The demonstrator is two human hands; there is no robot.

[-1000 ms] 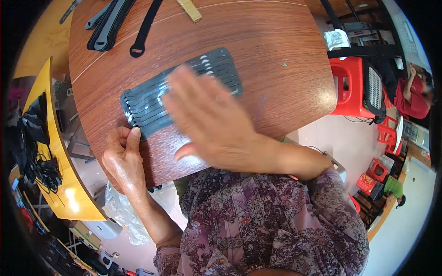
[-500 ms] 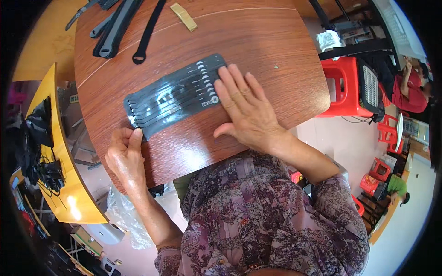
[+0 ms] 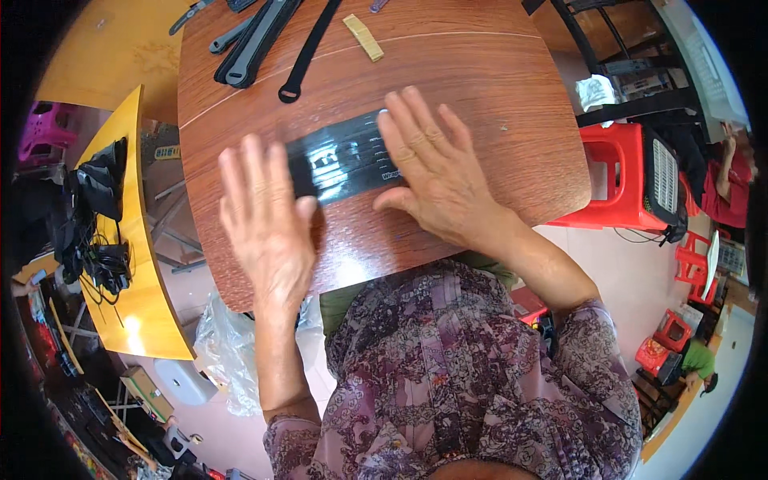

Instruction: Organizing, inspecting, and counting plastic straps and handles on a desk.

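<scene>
Inside the table edge (image 3: 360, 277), left hand (image 3: 268, 212) and right hand (image 3: 436, 180), grip wide, overlap the dark packet (image 3: 344, 164).

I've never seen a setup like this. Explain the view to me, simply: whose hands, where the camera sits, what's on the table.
There is no machine here: these are a person's own bare left hand and right hand. A wide fisheye camera on their head looks down, so straight edges bend. The hands spread flat over opposite ends of a dark, shiny packet; neither grips it. Beyond it on the brown table lie grey and black straps and a yellowish strip.
</scene>
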